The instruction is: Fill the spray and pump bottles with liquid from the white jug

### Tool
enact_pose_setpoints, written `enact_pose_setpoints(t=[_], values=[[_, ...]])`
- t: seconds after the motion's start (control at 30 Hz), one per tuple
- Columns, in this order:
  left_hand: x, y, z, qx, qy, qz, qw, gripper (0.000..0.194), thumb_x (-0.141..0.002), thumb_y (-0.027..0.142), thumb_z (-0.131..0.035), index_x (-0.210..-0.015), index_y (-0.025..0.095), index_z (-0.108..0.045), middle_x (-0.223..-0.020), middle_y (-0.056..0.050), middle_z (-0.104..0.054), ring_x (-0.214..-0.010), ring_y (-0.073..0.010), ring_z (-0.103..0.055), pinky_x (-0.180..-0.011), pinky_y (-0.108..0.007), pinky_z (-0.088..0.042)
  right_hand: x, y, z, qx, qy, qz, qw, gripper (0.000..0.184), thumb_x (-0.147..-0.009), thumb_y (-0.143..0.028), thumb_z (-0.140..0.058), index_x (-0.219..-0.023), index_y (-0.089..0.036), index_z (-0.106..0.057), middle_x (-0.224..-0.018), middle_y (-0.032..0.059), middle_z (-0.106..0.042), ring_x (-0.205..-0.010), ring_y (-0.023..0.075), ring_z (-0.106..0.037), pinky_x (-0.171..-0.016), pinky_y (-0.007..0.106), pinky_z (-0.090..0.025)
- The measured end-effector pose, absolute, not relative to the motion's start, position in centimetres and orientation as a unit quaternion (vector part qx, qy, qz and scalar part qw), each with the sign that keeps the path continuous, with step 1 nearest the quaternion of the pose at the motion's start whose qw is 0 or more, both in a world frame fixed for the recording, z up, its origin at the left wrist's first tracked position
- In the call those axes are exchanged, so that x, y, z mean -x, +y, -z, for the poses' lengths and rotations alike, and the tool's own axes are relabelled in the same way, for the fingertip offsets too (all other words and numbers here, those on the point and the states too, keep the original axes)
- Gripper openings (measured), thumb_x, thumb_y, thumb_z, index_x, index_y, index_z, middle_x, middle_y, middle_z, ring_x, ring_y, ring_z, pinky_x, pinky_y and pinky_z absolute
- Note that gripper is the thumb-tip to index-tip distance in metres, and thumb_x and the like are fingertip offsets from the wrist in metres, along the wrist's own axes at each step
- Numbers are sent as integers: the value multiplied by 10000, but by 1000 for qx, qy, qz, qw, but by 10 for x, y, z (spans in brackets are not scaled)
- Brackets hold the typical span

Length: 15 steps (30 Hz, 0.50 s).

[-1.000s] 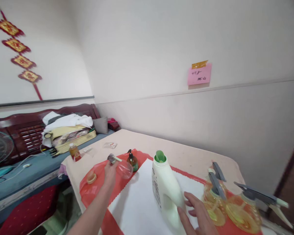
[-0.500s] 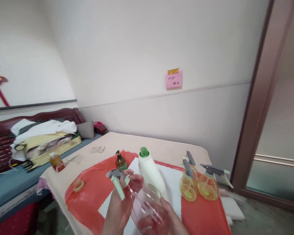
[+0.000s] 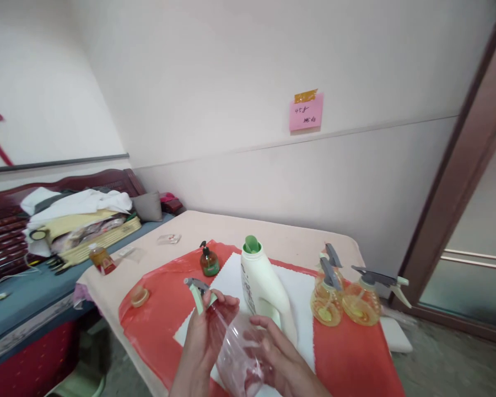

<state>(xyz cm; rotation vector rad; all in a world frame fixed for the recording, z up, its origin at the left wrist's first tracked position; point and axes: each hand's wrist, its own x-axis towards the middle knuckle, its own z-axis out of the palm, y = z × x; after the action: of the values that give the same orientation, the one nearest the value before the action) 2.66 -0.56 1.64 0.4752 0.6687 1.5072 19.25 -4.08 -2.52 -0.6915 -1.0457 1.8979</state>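
Observation:
My left hand (image 3: 204, 336) is wrapped round the neck of a clear empty spray bottle (image 3: 237, 353), just under its grey and pale green trigger head (image 3: 197, 290). My right hand (image 3: 279, 358) cups the round clear body from the right. I hold the bottle tilted, low over the near edge of the table. A white detergent jug with an open green spout (image 3: 261, 286) stands just beyond my hands on a white cloth (image 3: 227, 275).
A red plastic sheet (image 3: 157, 309) covers the beige table (image 3: 215, 229). Two yellow-filled spray bottles (image 3: 347, 298) stand at the right, a small green pump bottle (image 3: 209, 262) and a tape roll (image 3: 140, 298) at the left. A bench with folded cloths (image 3: 74, 215) lies left, a door frame (image 3: 458, 182) right.
My left hand lifted the clear spray bottle off the red sheet and brought it near. My right hand left the white jug and took the bottle's body. The view swung right.

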Motion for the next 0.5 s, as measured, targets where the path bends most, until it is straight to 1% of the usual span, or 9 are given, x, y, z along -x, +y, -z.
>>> enact_pose_setpoints(t=[0.07,0.13,0.17,0.23,0.3,0.33,0.37,0.43,0.5], values=[[-25,-13,-18,-262,302,-640,656,268,-771,403,-726,-711,153,-650,-760,-97,-712,-800,-222,-676,-832,-362,-499,-191,-41,24,236,-368,-814,382,698,-696,-611,-671,-1256,-251,-458,-1115,94,-597,-941,252,-640,-722,353,-467],[-27,-19,-17,-317,340,-631,621,273,-797,415,-692,-735,152,-651,-793,-108,-716,-808,-231,-669,-816,-360,-491,-187,-41,24,238,-407,-810,349,752,-589,-464,-749,-1249,-234,-471,-1057,74,-613,-921,255,-643,-732,353,-470],[-28,-20,-16,-338,366,-632,593,267,-803,410,-682,-742,152,-650,-800,-106,-715,-808,-233,-666,-807,-358,-487,-184,-40,25,274,-450,-775,349,777,-543,-379,-750,-1253,-227,-471,-1072,76,-610,-962,268,-633,-764,364,-479],[-29,-19,-15,-355,417,-647,531,239,-792,386,-684,-745,155,-647,-796,-87,-707,-781,-223,-658,-778,-345,-485,-181,-39,32,380,-561,-633,374,829,-491,-246,-690,-1285,-221,-452,-1162,97,-582,-1089,300,-582,-861,402,-483],[-24,-14,-15,-304,435,-697,483,195,-752,343,-706,-753,158,-647,-770,-60,-692,-734,-207,-649,-745,-335,-489,-178,-38,43,464,-660,-446,388,883,-473,-169,-618,-1333,-225,-427,-1275,113,-534,-1202,315,-511,-973,431,-444],[-18,-10,-16,-260,428,-731,463,172,-738,321,-705,-756,163,-642,-742,-40,-678,-708,-195,-643,-735,-331,-493,-177,-38,50,485,-693,-375,379,902,-468,-150,-592,-1351,-223,-421,-1311,115,-515,-1239,318,-481,-1014,438,-419],[-11,-6,-17,-205,412,-769,445,151,-729,302,-695,-750,168,-630,-702,-20,-659,-676,-182,-634,-730,-329,-498,-177,-38,58,495,-714,-334,365,914,-467,-142,-575,-1364,-217,-414,-1330,116,-504,-1263,319,-461,-1041,440,-401],[10,0,-21,-116,386,-818,410,112,-749,282,-631,-720,186,-583,-621,21,-603,-624,-147,-607,-738,-316,-507,-175,-39,72,503,-721,-328,346,925,-464,-143,-565,-1372,-203,-394,-1336,116,-494,-1265,313,-462,-1023,420,-426],[33,1,-25,-57,383,-843,373,100,-769,265,-577,-706,194,-548,-582,44,-558,-593,-118,-581,-740,-285,-509,-172,-39,81,510,-686,-368,365,899,-474,-161,-577,-1352,-201,-384,-1313,110,-506,-1216,300,-506,-959,388,-469]])
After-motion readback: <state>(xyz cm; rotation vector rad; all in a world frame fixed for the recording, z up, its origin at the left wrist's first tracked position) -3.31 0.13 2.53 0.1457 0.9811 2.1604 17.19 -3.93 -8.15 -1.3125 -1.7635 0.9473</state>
